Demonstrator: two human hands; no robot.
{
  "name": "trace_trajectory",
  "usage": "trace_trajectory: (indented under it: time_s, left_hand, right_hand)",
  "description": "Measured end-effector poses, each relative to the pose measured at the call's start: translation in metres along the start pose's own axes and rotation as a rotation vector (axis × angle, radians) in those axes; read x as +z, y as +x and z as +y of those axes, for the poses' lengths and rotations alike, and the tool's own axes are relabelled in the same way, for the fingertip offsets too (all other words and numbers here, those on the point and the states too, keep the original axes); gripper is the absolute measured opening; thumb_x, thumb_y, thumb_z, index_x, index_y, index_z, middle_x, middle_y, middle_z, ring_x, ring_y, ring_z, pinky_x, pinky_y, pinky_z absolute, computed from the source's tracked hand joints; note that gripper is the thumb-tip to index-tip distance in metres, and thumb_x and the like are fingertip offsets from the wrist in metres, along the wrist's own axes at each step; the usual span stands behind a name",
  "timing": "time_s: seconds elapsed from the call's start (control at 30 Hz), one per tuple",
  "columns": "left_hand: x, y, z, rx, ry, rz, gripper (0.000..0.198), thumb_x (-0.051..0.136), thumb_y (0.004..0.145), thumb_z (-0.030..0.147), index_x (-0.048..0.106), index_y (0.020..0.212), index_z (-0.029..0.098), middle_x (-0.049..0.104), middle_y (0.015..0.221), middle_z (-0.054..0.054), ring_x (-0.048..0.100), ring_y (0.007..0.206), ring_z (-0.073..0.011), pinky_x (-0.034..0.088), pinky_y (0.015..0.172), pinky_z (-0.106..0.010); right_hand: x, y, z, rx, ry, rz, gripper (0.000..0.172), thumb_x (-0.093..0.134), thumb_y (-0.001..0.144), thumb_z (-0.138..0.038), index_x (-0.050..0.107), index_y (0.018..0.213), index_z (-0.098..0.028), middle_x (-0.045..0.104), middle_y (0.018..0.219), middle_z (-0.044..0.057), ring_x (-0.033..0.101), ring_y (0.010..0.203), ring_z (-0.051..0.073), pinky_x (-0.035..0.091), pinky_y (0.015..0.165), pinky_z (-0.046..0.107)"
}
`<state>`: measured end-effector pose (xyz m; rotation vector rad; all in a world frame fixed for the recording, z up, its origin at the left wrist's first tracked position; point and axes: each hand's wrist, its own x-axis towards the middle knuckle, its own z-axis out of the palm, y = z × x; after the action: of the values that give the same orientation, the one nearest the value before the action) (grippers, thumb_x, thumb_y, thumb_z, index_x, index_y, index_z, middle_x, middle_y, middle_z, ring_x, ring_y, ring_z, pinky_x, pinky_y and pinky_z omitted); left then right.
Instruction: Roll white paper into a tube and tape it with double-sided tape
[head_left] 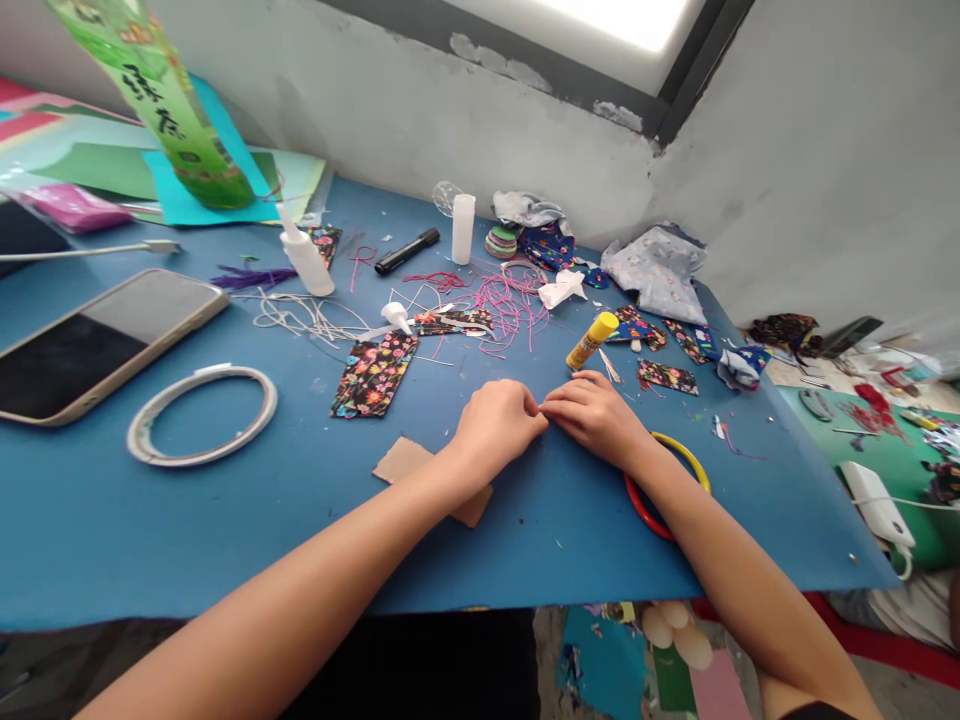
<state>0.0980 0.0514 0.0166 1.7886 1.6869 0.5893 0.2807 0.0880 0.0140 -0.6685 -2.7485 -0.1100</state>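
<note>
Over the blue tabletop, my left hand [496,425] and my right hand [596,412] meet at the fingertips. Both are closed in a pinch, and whatever lies between the fingers is too small or hidden to make out. A piece of brown cardboard [405,461] lies partly under my left wrist. A red and yellow ring [691,463] sits beneath my right forearm. Just beyond my right hand stands a yellow glue stick [592,341], tilted in view. Black floral fabric [375,376] lies to the left of my left hand.
At the left are a phone [97,340], a white ring [202,415] and a tall green bottle [176,130]. Farther back lie a white glue bottle [306,262], a black marker [407,251], pink string [506,305] and fabric scraps [656,270]. A wall borders the back.
</note>
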Motion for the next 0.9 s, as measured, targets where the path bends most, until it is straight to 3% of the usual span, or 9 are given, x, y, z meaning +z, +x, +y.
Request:
trace_trajectory:
  time_s: [0.2, 0.47, 0.67, 0.9]
  left_hand:
    - [-0.0045, -0.0023, 0.0003, 0.032, 0.024, -0.023, 0.018, 0.059, 0.073, 0.029, 0.075, 0.080, 0.022, 0.074, 0.081, -0.005, 0.067, 0.080, -0.0231, 0.045, 0.065, -0.029]
    - [0.0002, -0.0092, 0.0063, 0.152, 0.267, 0.031, 0.025, 0.049, 0.083, 0.023, 0.073, 0.081, 0.017, 0.071, 0.088, -0.010, 0.067, 0.081, -0.0248, 0.048, 0.069, -0.032]
    - [0.0016, -0.0058, 0.0032, 0.103, 0.168, 0.053, 0.021, 0.052, 0.080, 0.025, 0.072, 0.080, 0.018, 0.072, 0.087, -0.007, 0.067, 0.082, -0.0237, 0.048, 0.071, -0.030]
    - [-0.0002, -0.0046, 0.0026, 0.063, 0.107, 0.041, 0.019, 0.055, 0.077, 0.026, 0.072, 0.081, 0.019, 0.072, 0.086, -0.007, 0.066, 0.082, -0.0241, 0.048, 0.069, -0.030]
  right_hand:
    - [0.0004, 0.0001, -0.0014, -0.008, -0.031, 0.029, 0.018, 0.049, 0.095, -0.023, 0.067, 0.095, -0.019, 0.073, 0.091, 0.003, 0.063, 0.084, 0.016, 0.038, 0.093, 0.038]
    - [-0.0011, 0.0021, -0.0050, -0.008, -0.042, 0.036, 0.016, 0.050, 0.094, -0.021, 0.066, 0.093, -0.018, 0.072, 0.091, 0.004, 0.063, 0.085, 0.017, 0.037, 0.093, 0.037]
    - [-0.0013, 0.0009, -0.0010, 0.002, -0.026, -0.011, 0.021, 0.045, 0.096, -0.021, 0.065, 0.103, -0.018, 0.071, 0.100, 0.006, 0.062, 0.092, 0.018, 0.036, 0.090, 0.036]
    - [-0.0011, 0.0028, -0.0005, 0.000, -0.046, -0.011, 0.020, 0.046, 0.096, -0.022, 0.065, 0.096, -0.019, 0.072, 0.094, 0.004, 0.062, 0.090, 0.018, 0.035, 0.087, 0.036]
